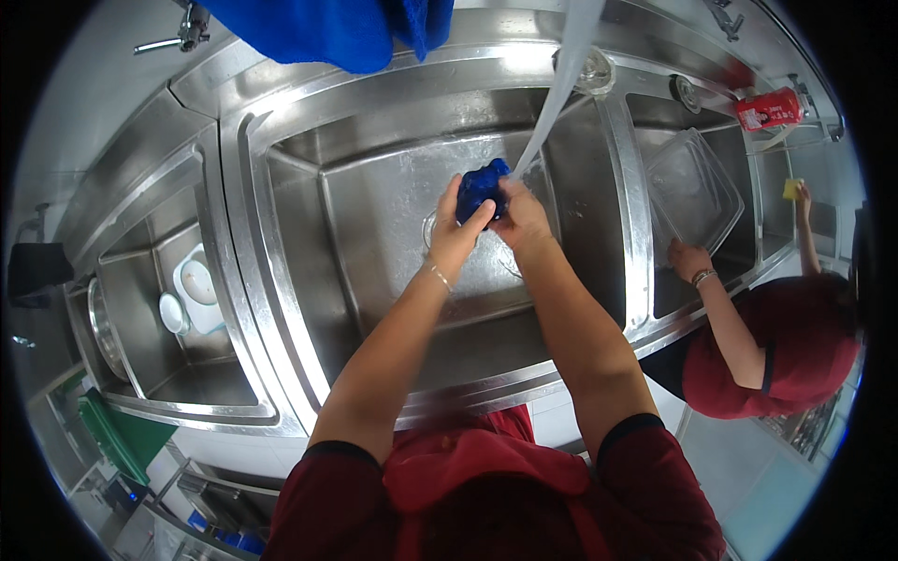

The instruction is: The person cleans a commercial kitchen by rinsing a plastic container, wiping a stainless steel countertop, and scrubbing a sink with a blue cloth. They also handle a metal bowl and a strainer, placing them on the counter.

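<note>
A wet, bunched-up blue cloth (pixel 480 188) is squeezed between both my hands above the large stainless steel sink basin (pixel 379 245). My left hand (pixel 452 235) grips it from the left, the thumb across its front. On the other side my right hand (pixel 525 216) presses the cloth, fingers curled round its lower right. A pale translucent band (pixel 561 91) comes down from the top to my right hand; whether it is a hose or running water I cannot tell. The drain below is partly hidden by my hands.
A larger blue towel (pixel 330 28) hangs at the top. In the left basin lie white dishes (pixel 200 287). At right, a co-worker's hand (pixel 689 261) touches a clear plastic container (pixel 694 189); their other hand holds a yellow sponge (pixel 793 188). A red bottle (pixel 769 109) stands behind.
</note>
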Available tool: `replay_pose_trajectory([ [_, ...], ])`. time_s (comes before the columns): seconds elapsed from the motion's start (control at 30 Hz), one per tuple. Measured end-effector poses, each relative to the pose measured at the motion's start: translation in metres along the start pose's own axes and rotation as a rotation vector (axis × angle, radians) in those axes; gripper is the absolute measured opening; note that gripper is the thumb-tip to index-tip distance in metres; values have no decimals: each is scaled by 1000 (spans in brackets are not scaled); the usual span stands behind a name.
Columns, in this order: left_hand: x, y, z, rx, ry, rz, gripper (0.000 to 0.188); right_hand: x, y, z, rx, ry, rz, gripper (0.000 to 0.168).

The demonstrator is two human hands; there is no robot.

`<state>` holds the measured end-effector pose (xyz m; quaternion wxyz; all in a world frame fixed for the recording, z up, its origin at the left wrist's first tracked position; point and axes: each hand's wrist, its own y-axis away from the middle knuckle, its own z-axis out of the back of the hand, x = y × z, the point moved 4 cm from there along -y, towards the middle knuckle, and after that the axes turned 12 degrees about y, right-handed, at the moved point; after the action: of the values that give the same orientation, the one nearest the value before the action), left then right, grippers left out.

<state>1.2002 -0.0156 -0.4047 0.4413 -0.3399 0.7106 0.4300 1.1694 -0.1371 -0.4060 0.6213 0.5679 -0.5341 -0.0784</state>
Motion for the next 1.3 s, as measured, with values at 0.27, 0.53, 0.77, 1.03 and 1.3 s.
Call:
replay_pose_trajectory([
  [0.27, 63, 3, -6, -217, 800, 517, 42, -14, -10, 52, 100, 538, 415, 24],
  [0.53, 82, -16, 1, -131, 485, 425, 43, -47, -26, 59, 196, 541, -30, 50],
  [0.77, 98, -4, 29, -297, 279, 631, 62, -15, -127, 106, -123, 1338, 873, 49],
  [1.03, 109, 4, 10, -394, 777, 806, 67, -49, -144, 66, -54, 1344, 523, 60],
  [1.3, 154, 5, -1, -57, 1452, 352, 35, -65, 13, -12, -47, 1324, 936, 39],
])
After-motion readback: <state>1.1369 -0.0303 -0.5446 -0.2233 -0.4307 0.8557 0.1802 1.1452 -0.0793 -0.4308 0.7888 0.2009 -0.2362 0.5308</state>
